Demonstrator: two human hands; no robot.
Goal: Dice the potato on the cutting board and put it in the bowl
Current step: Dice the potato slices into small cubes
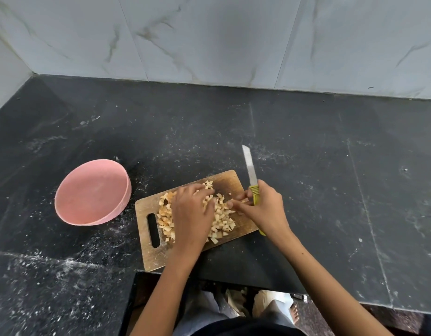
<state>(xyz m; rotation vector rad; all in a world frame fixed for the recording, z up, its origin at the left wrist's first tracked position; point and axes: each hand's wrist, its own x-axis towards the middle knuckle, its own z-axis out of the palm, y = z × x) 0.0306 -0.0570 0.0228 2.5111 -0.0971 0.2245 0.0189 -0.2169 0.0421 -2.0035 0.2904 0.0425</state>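
Nearest the person, the left grip (191, 209) lies spread and palm-down over the pile of small pale diced potato cubes (220, 220), fingers fairly straight and pressing or gathering the pieces rather than curling round any one. Just to its right, the right grip (260, 204) is wrapped round the yellow-green plastic handle of the short serrated steel knife (250, 170), blade pointing up and away from the pile, while its free fingertips reach left into the cubes. Both work above the worn rectangular wooden cutting board with a slot handle (151, 253), which sits on the dark speckled stone desk (331, 190). By my reading the dicing is done: no whole piece of potato shows, only cubes, though the left grip may hide some. What remains is the transfer. Further off, to the left of the left grip, the round pink plastic bowl (71, 214) stands apart from the board, with nothing in it. No brand, label or writing can be read anywhere
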